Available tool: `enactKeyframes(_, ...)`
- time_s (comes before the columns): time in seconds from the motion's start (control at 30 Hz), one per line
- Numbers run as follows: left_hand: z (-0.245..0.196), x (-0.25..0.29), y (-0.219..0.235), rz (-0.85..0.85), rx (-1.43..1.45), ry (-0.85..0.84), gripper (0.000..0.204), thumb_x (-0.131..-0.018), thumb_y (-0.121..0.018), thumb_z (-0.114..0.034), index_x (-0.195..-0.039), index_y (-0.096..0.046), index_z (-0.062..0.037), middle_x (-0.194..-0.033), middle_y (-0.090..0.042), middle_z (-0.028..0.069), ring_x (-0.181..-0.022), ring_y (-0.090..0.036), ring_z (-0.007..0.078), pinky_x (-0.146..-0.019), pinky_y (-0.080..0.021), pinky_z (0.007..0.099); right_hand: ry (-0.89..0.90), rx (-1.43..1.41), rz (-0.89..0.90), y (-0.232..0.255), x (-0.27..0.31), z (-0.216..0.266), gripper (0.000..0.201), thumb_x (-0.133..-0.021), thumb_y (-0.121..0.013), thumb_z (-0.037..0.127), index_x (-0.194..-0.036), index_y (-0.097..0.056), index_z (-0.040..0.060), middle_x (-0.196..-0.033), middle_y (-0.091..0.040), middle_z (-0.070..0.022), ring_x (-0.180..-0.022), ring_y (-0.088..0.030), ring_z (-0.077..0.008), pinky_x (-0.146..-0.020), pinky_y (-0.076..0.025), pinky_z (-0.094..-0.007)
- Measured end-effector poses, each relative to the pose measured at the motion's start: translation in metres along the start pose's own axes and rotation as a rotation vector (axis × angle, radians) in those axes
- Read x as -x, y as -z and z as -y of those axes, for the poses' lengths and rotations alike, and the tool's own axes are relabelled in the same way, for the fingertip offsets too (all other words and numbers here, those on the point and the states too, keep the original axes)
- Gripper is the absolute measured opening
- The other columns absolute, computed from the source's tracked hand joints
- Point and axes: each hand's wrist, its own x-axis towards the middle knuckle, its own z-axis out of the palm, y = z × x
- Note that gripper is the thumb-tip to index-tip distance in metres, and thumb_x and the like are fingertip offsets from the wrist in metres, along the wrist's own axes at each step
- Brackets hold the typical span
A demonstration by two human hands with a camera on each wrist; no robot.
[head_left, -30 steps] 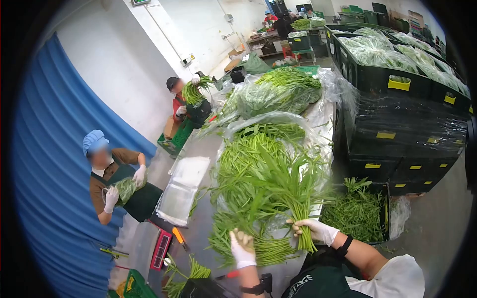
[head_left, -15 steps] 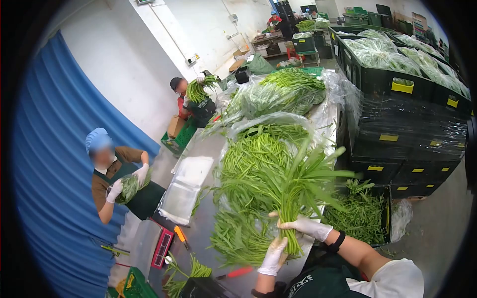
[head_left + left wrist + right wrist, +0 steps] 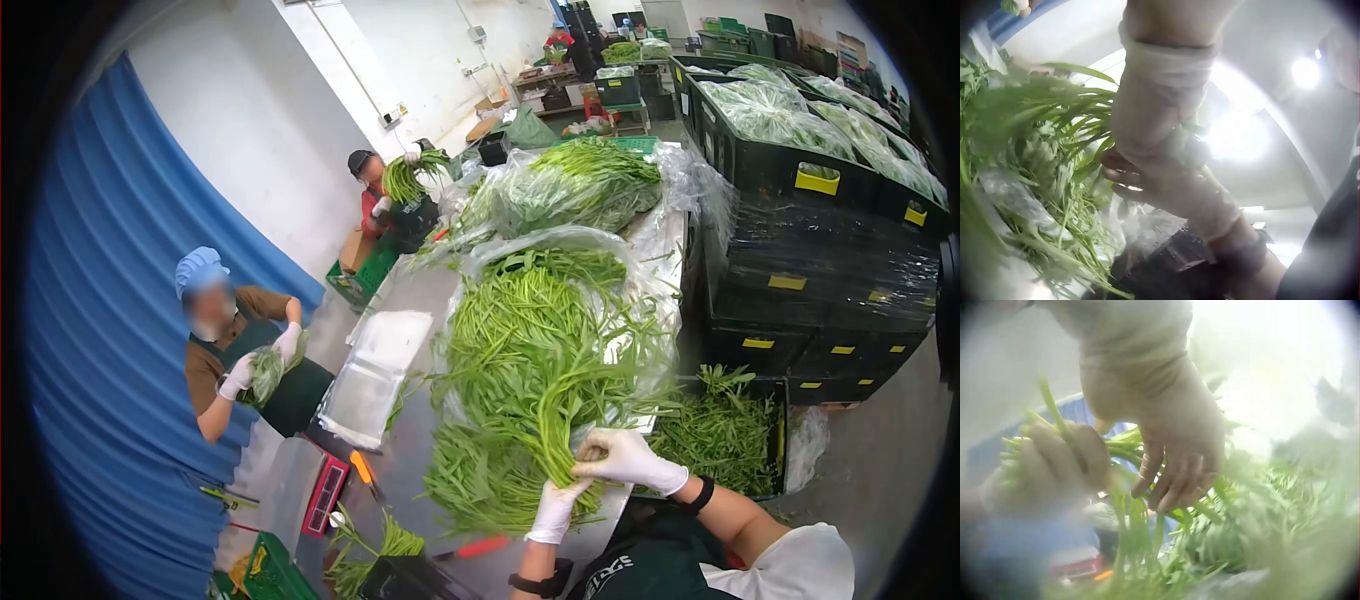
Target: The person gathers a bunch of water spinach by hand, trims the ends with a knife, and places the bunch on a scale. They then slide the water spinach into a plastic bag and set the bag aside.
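A bunch of long green leafy stems (image 3: 556, 425) lies tilted over the heap of greens (image 3: 510, 335), its cut ends toward the person. My gloved left hand (image 3: 556, 512) grips it near those ends; in the right wrist view the fingers of that left hand (image 3: 1047, 462) wrap round the stems, whose tips poke out past them. Just above and to the right, my gloved right hand (image 3: 628, 460) has its curled fingers round the same bunch. From the left wrist view, the left hand (image 3: 1154, 112) and right hand (image 3: 1188, 197) overlap, hiding the stems between them.
Plastic bags (image 3: 378, 375), an orange-handled knife (image 3: 362, 470) and a red scale (image 3: 325, 495) lie left. A black crate of greens (image 3: 778, 440) stands right, below stacked crates (image 3: 780, 235). Two people work across the table (image 3: 420, 300).
The left hand has come up to the bunch and taken hold of its lower stems. The bunch has swung from upright to leaning left, its leaves down on the heap.
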Motion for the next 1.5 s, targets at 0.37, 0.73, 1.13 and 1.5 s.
enactKeyframes(0.37,0.019,-0.005,0.02,-0.032,-0.057,0.056,0.018,-0.084,-0.065,-0.011,-0.099,-0.059,-0.0038,-0.09,-0.061,0.0023,-0.082,-0.058,0.0121,-0.075,-0.046,0.0268,0.039,-0.226,-0.115,-0.015,0.007,-0.036,0.015,-0.077,-0.067,0.019,-0.085,-0.066,0.0067,-0.073,-0.063,-0.003,-0.066,-0.06,-0.0123,-0.063,-0.047,-0.026)
enactKeyframes(0.73,-0.003,0.006,0.012,0.093,0.19,0.025,0.015,-0.086,-0.061,-0.012,-0.093,-0.049,-0.0057,-0.07,-0.046,0.0021,-0.056,-0.045,0.0142,-0.059,-0.044,0.0326,-0.035,0.156,-0.404,0.051,0.031,-0.029,0.04,-0.074,-0.068,0.044,-0.085,-0.069,0.0056,-0.084,-0.067,-0.009,-0.082,-0.064,-0.0218,-0.073,-0.049,-0.0314)
enactKeyframes(1.13,-0.003,0.016,0.003,-0.075,0.128,-0.1,0.014,-0.086,-0.061,-0.009,-0.095,-0.051,-0.0051,-0.061,-0.041,-0.0017,-0.047,-0.037,0.0099,-0.05,-0.036,0.0269,-0.117,-0.5,-0.06,-0.047,-0.019,-0.019,0.034,-0.079,-0.072,0.029,-0.084,-0.066,-0.0042,-0.073,-0.065,-0.0065,-0.068,-0.058,-0.01,-0.062,-0.047,-0.025)
enactKeyframes(1.5,-0.001,0.009,0.004,-0.177,-0.03,-0.284,0.019,-0.084,-0.06,0.001,-0.1,-0.051,-0.0037,-0.061,-0.046,-0.0005,-0.042,-0.037,0.0085,-0.043,-0.034,0.0254,-0.048,-0.487,0.002,-0.041,-0.024,-0.004,0.02,-0.082,-0.068,0.022,-0.084,-0.065,0.0024,-0.076,-0.064,-0.0023,-0.073,-0.057,-0.0072,-0.066,-0.047,-0.0241)
